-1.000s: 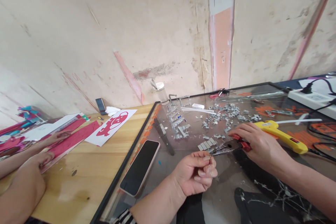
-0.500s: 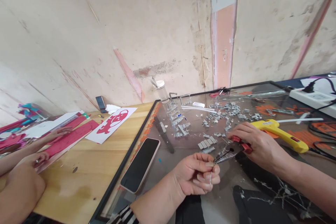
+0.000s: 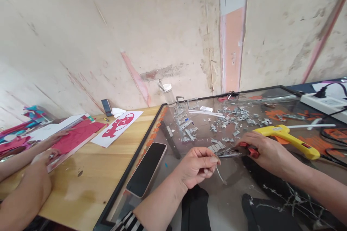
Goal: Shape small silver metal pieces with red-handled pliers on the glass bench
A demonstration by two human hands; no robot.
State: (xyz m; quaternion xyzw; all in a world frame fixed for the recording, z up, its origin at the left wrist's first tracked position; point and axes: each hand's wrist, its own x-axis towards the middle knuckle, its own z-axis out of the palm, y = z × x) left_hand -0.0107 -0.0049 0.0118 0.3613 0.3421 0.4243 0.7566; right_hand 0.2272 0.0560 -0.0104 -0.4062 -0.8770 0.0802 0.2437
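My left hand [image 3: 200, 168] pinches a thin whitish wire-like strand [image 3: 221, 175], whose end hangs down from the fingertips over the glass-topped table. My right hand [image 3: 262, 151] is wrapped round the red handles of a pair of pliers [image 3: 248, 149]. The pliers' metal jaws point left, close to my left fingertips; whether they touch the strand is too small to tell. Small grey metal pieces [image 3: 240, 115] lie scattered behind both hands. A yellow glue gun [image 3: 295, 140] rests just behind my right hand.
A phone [image 3: 146, 169] lies left of my left forearm. Tangled wiry strands [image 3: 298, 202] sit near my right forearm. A power strip [image 3: 325, 104] is at the far right. On the wooden table [image 3: 108, 173], another person's hands touch red sheets [image 3: 81, 133]. A lidded clear cup [image 3: 169, 95] stands behind.
My left hand has moved slightly left and up, and more of the strand shows below it. The pliers' jaws have swung to lie flatter. The other person's hands have shifted on the red sheets.
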